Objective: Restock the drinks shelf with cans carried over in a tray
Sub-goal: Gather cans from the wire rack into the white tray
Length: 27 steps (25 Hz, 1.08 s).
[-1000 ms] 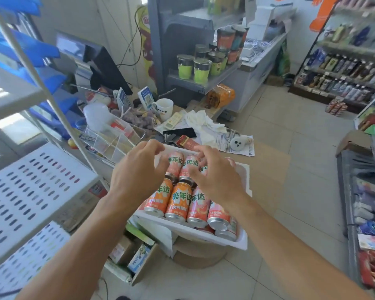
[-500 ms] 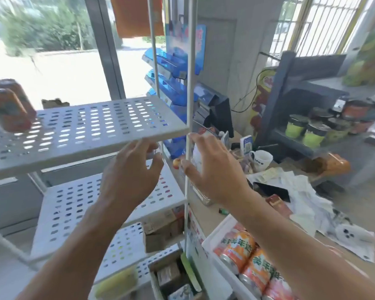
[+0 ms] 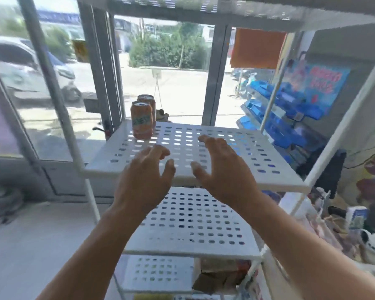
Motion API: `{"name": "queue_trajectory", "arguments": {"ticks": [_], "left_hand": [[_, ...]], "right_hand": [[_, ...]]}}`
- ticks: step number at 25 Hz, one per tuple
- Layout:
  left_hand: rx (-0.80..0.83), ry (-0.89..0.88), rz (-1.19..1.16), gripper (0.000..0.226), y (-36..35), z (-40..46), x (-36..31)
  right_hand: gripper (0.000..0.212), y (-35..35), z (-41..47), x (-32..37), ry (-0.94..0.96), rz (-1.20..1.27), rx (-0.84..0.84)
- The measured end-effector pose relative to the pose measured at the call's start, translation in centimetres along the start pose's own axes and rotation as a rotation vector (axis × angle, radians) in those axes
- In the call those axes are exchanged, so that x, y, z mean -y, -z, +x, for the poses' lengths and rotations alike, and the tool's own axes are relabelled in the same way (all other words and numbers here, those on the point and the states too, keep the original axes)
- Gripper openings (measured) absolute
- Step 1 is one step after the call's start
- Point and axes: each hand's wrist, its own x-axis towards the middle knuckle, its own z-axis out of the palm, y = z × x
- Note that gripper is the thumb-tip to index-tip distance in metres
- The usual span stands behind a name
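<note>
Here, both hands empty, fingers spread and loosely curved: left hand [image 3: 144,176] and right hand [image 3: 222,169] hovering over the near edge of the perforated shelf [image 3: 236,154]. Two orange cans [image 3: 142,120] upright at the far-left corner, one behind the other, ahead and left, nearer the left hand. No tray in view.

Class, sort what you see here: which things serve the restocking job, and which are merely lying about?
Job: two orange cans, perforated shelf, left hand, right hand, both empty.
Lying about: blue trays, small carton, cardboard box.
</note>
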Motion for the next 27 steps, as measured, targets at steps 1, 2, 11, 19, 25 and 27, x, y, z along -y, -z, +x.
{"name": "queue_trajectory", "arguments": {"ticks": [1, 2, 11, 19, 25, 27], "left_hand": [[-0.017, 0.021, 0.007, 0.024, 0.1, 0.8, 1.1], [-0.033, 0.038, 0.012, 0.024, 0.2, 1.5, 2.1], [-0.065, 0.117, 0.026, 0.024, -0.5, 6.7, 8.5], [-0.079, 0.143, -0.008, 0.023, -0.2, 9.0, 10.5], [-0.075, 0.124, -0.028, 0.021, -0.7, 9.3, 10.8], [-0.072, 0.123, -0.035, 0.022, -0.7, 9.3, 10.9]], "right_hand": [[0.058, -0.9, 1.6, 0.4, 0.016, 0.013, 0.011], [0.059, -1.8, 3.2, 0.8, 0.026, 0.021, 0.025], [0.072, -9.4, 14.6, 3.7, -0.02, 0.121, 0.11], [0.063, -13.3, 20.2, 4.5, -0.089, 0.166, 0.151], [0.058, -15.3, 19.8, 4.2, -0.093, 0.287, -0.023], [0.062, -15.9, 19.7, 3.9, -0.105, 0.303, -0.042]]}}
